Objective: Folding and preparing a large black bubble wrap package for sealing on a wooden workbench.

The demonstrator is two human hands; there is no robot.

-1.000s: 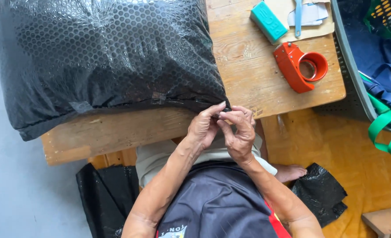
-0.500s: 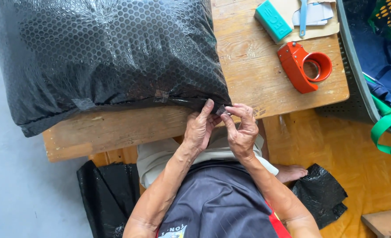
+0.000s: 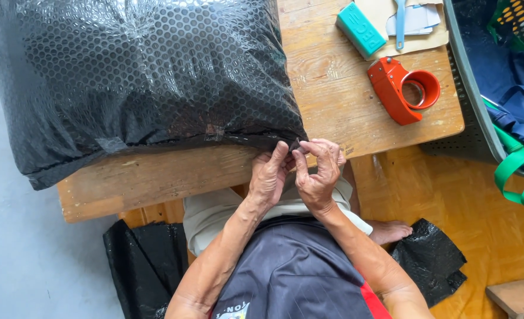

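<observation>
Two hands (image 3: 294, 171) pinching black bubble-wrap parcel (image 3: 138, 82) corner, wooden table (image 3: 344, 106), orange floor (image 3: 451, 207).

A large black bubble-wrap parcel (image 3: 144, 77) lies on the wooden surface (image 3: 356, 112). At its near right corner, the left hand (image 3: 269, 174) and right hand (image 3: 318, 171) pinch the wrap's edge together. A red tape dispenser (image 3: 402, 88) sits well apart.

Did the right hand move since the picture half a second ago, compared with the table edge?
Yes, slightly. The right hand has closed in toward the left hand at the bag corner, by the table edge.
</observation>
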